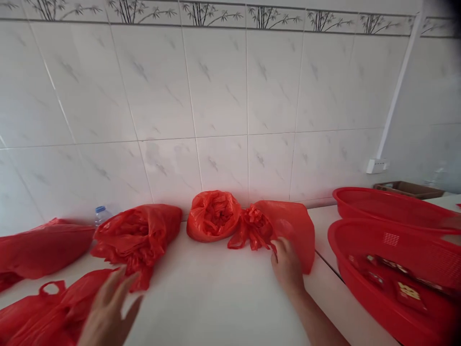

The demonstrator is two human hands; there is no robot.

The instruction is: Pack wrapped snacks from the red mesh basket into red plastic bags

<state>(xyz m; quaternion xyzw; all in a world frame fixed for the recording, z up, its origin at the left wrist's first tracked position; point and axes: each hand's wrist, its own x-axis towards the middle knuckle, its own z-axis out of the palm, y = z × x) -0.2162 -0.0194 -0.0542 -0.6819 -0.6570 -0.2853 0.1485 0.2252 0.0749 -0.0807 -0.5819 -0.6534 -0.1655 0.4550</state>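
Note:
My right hand (288, 266) is at the bunched handles of a red plastic bag (291, 223) lying by the wall, its fingertips curled onto the thin plastic. My left hand (113, 307) is held low on the left, slightly blurred, fingers spread and nothing in it. Beneath and beside it lies a red plastic bag with a loop handle (68, 305). Just beyond is a crumpled, open-mouthed red bag (140, 230). Another rolled-open red bag (214, 216) sits between the hands, against the wall, touching the one at my right hand.
A red plastic basin (340, 240) on the right holds several dark red packets (408, 293). Behind it stand a second red basin (382, 204) and a brown tray (410, 189). A blue-capped bottle (101, 215) and another red bag (46, 247) are at left. Tiled wall (223, 91) backs the white table (209, 298).

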